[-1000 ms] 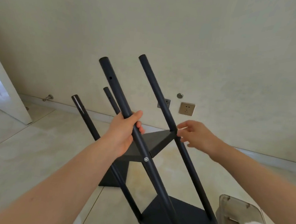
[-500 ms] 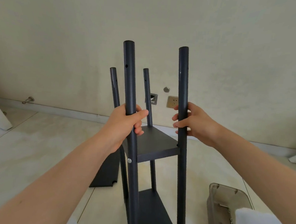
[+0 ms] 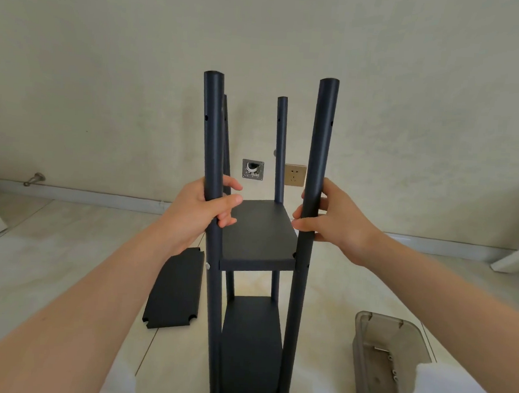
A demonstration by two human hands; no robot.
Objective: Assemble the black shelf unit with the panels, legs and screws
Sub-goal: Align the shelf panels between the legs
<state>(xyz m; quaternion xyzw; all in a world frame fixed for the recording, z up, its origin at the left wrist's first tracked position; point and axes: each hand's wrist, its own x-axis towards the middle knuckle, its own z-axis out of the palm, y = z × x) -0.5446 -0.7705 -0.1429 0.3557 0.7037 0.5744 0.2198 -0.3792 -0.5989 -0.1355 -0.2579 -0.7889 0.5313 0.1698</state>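
Observation:
The black shelf unit (image 3: 259, 235) stands upright on the floor in front of me, with a middle panel and a bottom panel (image 3: 250, 347) fixed between its black legs. My left hand (image 3: 202, 211) grips the near left leg (image 3: 212, 132) just above the middle panel. My right hand (image 3: 329, 219) holds the near right leg (image 3: 321, 133) at the same height, fingers wrapped round it. The two far legs rise behind. A loose black panel (image 3: 175, 288) lies flat on the floor to the left.
A translucent grey plastic box (image 3: 385, 356) with screws inside sits on the floor at the lower right, partly hidden by white cloth (image 3: 441, 389). The wall behind carries a socket (image 3: 295, 175) and an open wall box (image 3: 252, 169). A door stop (image 3: 34, 179) sits at the far left.
The shelf unit went from tilted to upright and square in front of me. My right hand came onto the near right leg and now holds it; my left hand kept its grip.

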